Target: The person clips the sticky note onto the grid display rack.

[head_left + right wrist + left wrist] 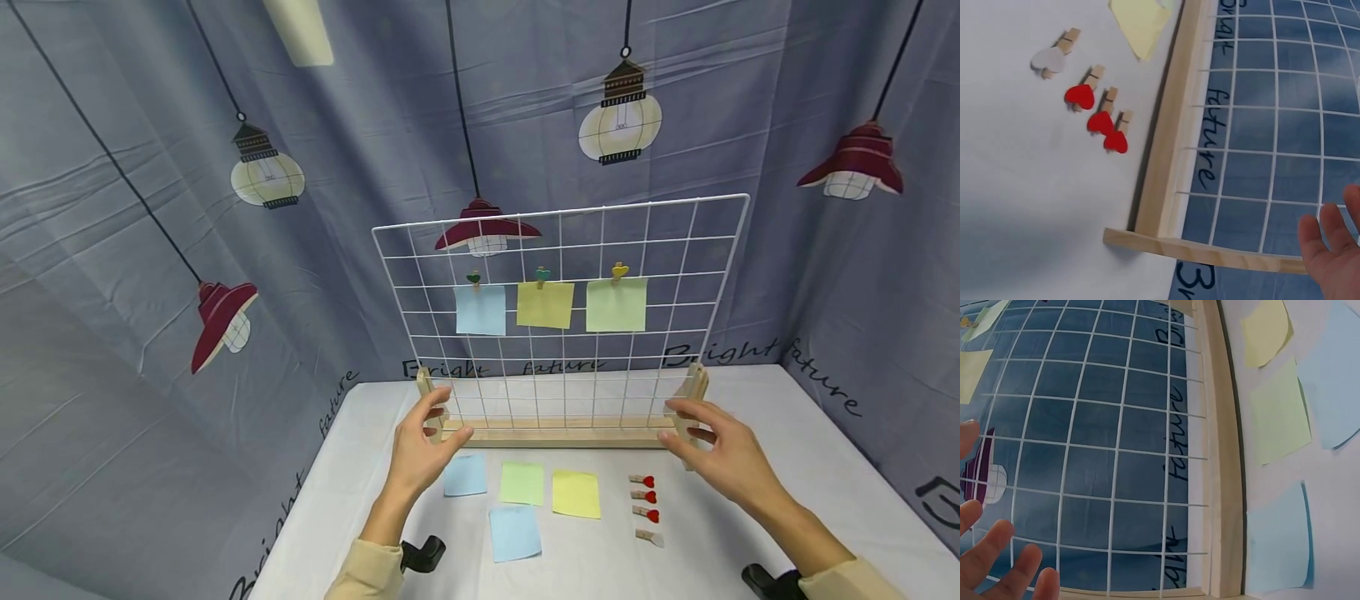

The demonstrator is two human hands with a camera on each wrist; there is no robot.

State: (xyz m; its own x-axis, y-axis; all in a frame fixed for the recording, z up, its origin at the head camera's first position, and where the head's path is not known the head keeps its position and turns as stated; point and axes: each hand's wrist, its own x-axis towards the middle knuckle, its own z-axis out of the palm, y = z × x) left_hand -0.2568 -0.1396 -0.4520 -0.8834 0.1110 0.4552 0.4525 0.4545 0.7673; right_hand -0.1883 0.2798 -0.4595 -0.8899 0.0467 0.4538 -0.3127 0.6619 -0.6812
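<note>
A white wire grid (pixel 555 350) stands upright in a wooden base (pixel 555 437). Clipped to it by small heart clothespins are a blue sticky note (pixel 481 311), a yellow one (pixel 545 306) and a green one (pixel 616 307). My left hand (pixel 422 446) is beside the base's left end, fingers spread and loosely bent, with nothing in them. At the right end my right hand (pixel 723 450) is likewise spread and holds nothing. In the wrist views the left fingers (pixel 999 540) and right fingers (pixel 1329 234) appear before the wires; whether they touch the frame I cannot tell.
On the white table lie two blue notes (pixel 465 475) (pixel 515 533), a green note (pixel 522 483) and a yellow note (pixel 576 493). Right of them, three red-heart clothespins (pixel 645 497) and a white-heart clothespin (pixel 649 537) form a column. A lamp-printed curtain (pixel 360 150) hangs behind.
</note>
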